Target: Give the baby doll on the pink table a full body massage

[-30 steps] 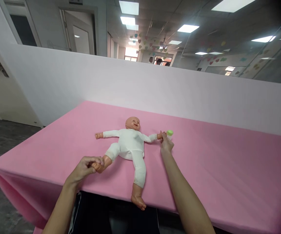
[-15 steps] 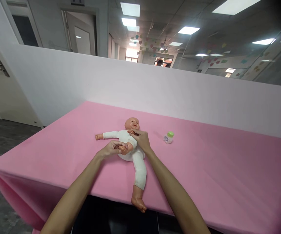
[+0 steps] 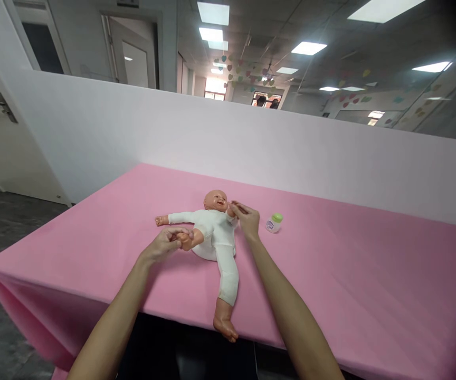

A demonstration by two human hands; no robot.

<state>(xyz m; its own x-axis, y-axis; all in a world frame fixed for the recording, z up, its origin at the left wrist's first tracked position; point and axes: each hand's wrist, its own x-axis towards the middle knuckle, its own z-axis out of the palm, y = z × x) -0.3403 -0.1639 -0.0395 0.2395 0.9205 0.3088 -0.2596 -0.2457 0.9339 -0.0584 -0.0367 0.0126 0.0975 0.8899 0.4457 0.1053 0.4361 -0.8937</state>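
A baby doll (image 3: 223,232) in a white suit lies on its back on the pink-covered table (image 3: 331,274), head away from me. My left hand (image 3: 164,243) is closed around the foot of its raised, bent leg, at the left of the body. My right hand (image 3: 247,217) pinches the doll's hand beside its head, with that arm bent up. The other doll arm stretches out to the left. Its other leg lies straight toward me, the bare foot at the table's front edge.
A small clear jar with a green lid (image 3: 274,222) stands right of the doll. A white low wall (image 3: 291,153) borders the table's far side. At the left is a door with a handle (image 3: 4,105).
My left hand has moved left, drawing the doll's foot outward. My right hand has moved right and slightly up with the doll's hand, uncovering the chest. The jar stays put.
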